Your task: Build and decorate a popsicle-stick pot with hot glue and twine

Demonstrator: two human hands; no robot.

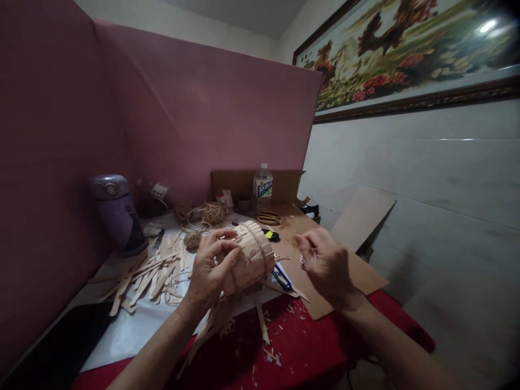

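In front of me lies a small barrel of pale wooden craft sticks (255, 259), its sticks side by side and bound round with twine (260, 241). My left hand (211, 265) is at its left side, fingers curled against it and thumb close to the forefinger. Apart from the barrel, to its right, my right hand (323, 262) is closed with fingertips pinched. Whatever it may hold is too small to make out. A blue-handled cutter (282, 277) and a yellow-and-black tool (271, 235) lie just beyond and beside the barrel.
Loose craft sticks (156, 276) are heaped at left, near a purple flask (117, 214). Behind stand twine balls (212, 213), scissors (268, 218) and a plastic bottle (263, 187). Cardboard (365, 273) covers the right side. Wood shavings litter the red cloth (300, 346).
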